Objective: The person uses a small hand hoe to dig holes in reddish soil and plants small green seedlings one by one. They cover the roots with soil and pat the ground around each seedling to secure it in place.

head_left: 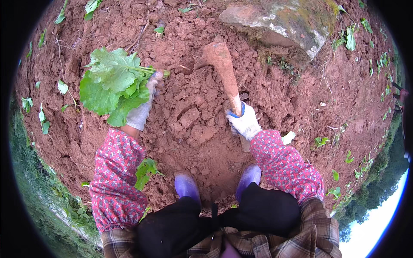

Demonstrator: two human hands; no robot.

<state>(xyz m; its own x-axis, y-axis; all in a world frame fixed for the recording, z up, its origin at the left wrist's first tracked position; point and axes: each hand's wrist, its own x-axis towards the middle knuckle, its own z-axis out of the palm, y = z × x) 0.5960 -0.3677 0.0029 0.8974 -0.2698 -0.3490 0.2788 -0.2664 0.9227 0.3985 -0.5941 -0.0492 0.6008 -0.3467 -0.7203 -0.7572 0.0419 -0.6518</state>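
Observation:
My left hand (148, 101), in a pale work glove, is closed around the stems of a bunch of leafy green seedlings (112, 84). Broad leaves fan out to the left, and the stem ends poke out past my fingers on the right. My right hand (246, 122), in a white glove with a blue cuff edge, grips the wooden handle of a short hoe (226, 71). Red soil coats the hoe; its head end points away from me and rests at the loose earth (189, 122) between my hands.
A large mossy rock (286, 26) juts from the soil at the far right of centre. My purple boots (187, 187) stand on the near ground. Small green plants (350, 38) dot the slope, and a leafy plant (146, 173) grows beside my left forearm. Trees (365, 200) edge the lower right.

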